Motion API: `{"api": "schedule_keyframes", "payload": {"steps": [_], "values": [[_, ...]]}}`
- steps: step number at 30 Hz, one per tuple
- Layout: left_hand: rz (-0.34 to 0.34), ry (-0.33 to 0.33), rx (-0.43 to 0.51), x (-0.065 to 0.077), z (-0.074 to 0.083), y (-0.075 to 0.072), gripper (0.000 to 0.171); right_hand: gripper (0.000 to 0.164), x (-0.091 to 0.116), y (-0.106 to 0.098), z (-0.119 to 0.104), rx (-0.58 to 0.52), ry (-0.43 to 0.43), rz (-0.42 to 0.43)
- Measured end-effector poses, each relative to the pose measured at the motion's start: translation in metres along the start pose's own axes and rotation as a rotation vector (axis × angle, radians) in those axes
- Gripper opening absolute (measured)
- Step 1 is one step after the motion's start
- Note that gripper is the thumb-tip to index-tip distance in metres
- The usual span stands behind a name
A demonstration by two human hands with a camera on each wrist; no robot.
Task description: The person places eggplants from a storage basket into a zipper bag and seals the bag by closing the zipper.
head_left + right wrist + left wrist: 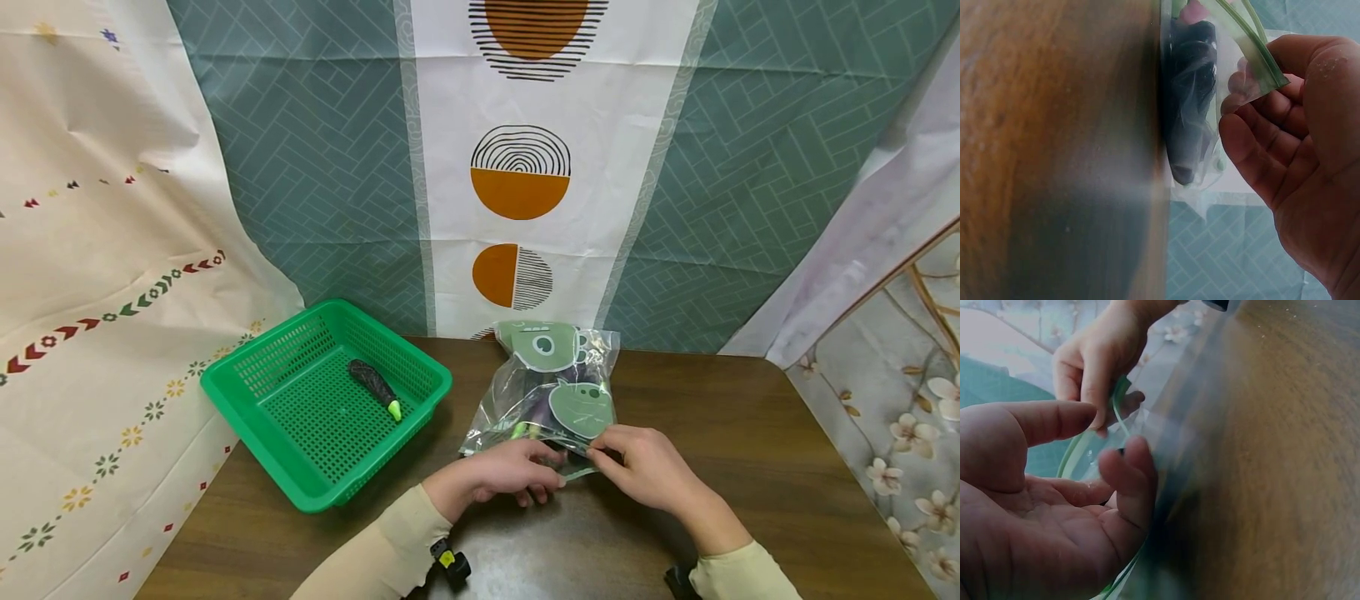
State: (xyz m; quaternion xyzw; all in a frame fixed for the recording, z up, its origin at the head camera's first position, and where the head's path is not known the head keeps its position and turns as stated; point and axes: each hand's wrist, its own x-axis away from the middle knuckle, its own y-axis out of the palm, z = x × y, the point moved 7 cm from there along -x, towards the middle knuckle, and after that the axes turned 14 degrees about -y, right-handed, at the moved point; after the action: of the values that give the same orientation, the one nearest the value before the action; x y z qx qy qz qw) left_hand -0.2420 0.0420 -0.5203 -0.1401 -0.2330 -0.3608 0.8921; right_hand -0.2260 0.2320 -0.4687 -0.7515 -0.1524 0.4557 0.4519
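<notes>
A clear zip bag point(525, 396) with green cartoon prints lies on the table, and dark eggplants point(1191, 94) show through its film. My right hand point(645, 467) pinches the near edge of the bag between thumb and fingers, at the end of its green seal strip point(1260, 56). My left hand point(510, 471) is at the bag's mouth, its fingers loosely bent and the thumb apart from them. In the left wrist view the bag's green rim point(1072, 447) runs behind the left fingers point(1129, 481).
To the left stands a green plastic basket point(258, 450) with one dark eggplant point(372, 386) in it, its stem end pale green. Both sit on a brown wooden table point(720, 433). Patterned cloths point(337, 167) hang behind and on both sides.
</notes>
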Motion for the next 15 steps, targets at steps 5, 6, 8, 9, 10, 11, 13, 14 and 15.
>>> {"api": "schedule_keyframes", "payload": {"steps": [5, 6, 8, 9, 10, 11, 13, 14, 15], "values": [[-0.022, 0.021, 0.006, 0.007, 0.004, -0.006, 0.040, 0.019, 0.000, -0.001, -0.001, 0.014, -0.019, 0.019], [-0.023, 0.026, 0.005, 0.009, 0.005, -0.008, 0.039, 0.019, 0.000, -0.002, -0.001, 0.016, -0.021, 0.021], [-0.029, 0.037, -0.002, 0.013, 0.007, -0.010, 0.039, 0.020, -0.001, -0.002, -0.001, 0.016, -0.021, 0.021], [-0.028, 0.042, -0.004, 0.015, 0.008, -0.012, 0.039, 0.019, -0.001, -0.001, -0.001, 0.015, -0.018, 0.020], [-0.029, 0.047, -0.008, 0.016, 0.009, -0.013, 0.040, 0.019, -0.001, -0.001, -0.001, 0.014, -0.016, 0.018], [-0.030, 0.050, -0.010, 0.018, 0.010, -0.015, 0.041, 0.019, -0.001, -0.001, -0.001, 0.013, -0.013, 0.017], [-0.036, 0.057, -0.019, 0.022, 0.012, -0.018, 0.043, 0.019, -0.001, -0.001, -0.001, 0.008, -0.003, 0.012], [-0.033, 0.061, -0.023, 0.025, 0.014, -0.021, 0.044, 0.018, -0.001, -0.001, -0.001, 0.005, 0.001, 0.010], [-0.025, 0.067, -0.029, 0.027, 0.015, -0.023, 0.045, 0.018, -0.001, -0.001, -0.001, 0.003, 0.005, 0.007]]}}
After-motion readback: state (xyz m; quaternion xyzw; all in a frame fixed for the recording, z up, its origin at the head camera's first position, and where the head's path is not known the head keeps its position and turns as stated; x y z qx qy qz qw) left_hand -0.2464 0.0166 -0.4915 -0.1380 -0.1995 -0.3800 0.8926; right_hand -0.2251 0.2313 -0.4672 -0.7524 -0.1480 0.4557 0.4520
